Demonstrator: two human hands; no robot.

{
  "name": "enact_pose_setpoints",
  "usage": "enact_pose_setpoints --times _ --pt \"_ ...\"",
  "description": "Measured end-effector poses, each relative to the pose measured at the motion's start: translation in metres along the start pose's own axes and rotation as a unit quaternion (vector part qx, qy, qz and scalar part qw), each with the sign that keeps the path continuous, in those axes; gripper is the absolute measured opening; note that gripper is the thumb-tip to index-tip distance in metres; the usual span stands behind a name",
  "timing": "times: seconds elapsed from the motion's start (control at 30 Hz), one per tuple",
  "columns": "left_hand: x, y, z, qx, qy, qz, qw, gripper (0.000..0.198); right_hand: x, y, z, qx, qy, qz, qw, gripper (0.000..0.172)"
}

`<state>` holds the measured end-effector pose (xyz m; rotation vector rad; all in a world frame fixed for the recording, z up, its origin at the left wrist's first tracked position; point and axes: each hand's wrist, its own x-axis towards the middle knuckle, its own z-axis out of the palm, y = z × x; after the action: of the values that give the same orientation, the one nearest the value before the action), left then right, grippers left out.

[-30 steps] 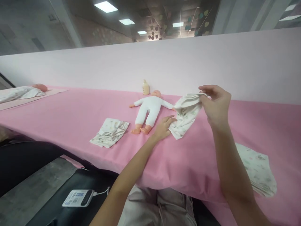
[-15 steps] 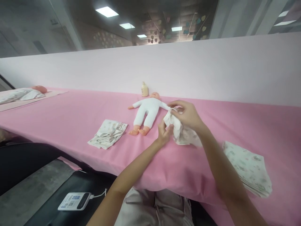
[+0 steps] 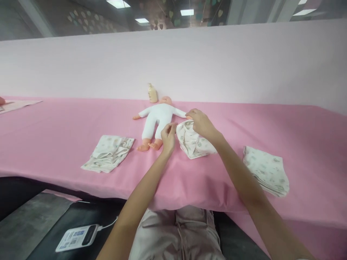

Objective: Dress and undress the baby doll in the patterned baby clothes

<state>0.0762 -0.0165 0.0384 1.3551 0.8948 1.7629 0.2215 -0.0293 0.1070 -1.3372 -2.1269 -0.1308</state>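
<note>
A small white printed baby garment [image 3: 193, 141] hangs bunched between my two hands, its upper edge lifted and the lower part resting on the pink cloth. My left hand [image 3: 168, 139] pinches its left upper edge. My right hand [image 3: 202, 124] grips the top edge on the other side, fingers bent over the fabric. Just left of the garment lies a baby doll [image 3: 159, 117] on its back in a white suit, arms spread and feet toward me. The doll's hand on the right side is close to my right fingers.
A pump bottle [image 3: 152, 93] stands by the doll's head against the white wall [image 3: 173, 65]. Folded printed cloths lie left [image 3: 108, 153] and right [image 3: 267, 170] on the pink tabletop [image 3: 67, 133]. A white device [image 3: 77, 237] with a cable rests on a black seat below.
My hands have moved apart, spreading the garment's upper edge and showing more of its printed side. The view has shifted right and downward.
</note>
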Motion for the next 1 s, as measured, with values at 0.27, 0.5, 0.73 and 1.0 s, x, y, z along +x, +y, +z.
enact_pose_setpoints --times 0.27,0.5,0.73,1.0 --pt "-0.005 -0.006 0.005 -0.012 -0.025 -0.01 1.0 0.046 -0.001 -0.026 -0.009 0.027 0.039 -0.042 0.998 0.036" --pt "-0.003 -0.008 0.0 0.005 -0.074 0.024 0.997 0.028 -0.001 -0.026 0.004 0.065 0.007 -0.094 0.993 0.042" --pt "-0.016 -0.017 0.005 0.096 -0.08 0.103 0.987 0.018 -0.002 -0.014 0.0 0.052 0.047 -0.11 0.991 0.045" --pt "-0.016 -0.011 0.002 0.11 0.013 0.128 0.985 0.03 -0.006 -0.006 -0.003 -0.029 -0.047 -0.048 0.997 0.049"
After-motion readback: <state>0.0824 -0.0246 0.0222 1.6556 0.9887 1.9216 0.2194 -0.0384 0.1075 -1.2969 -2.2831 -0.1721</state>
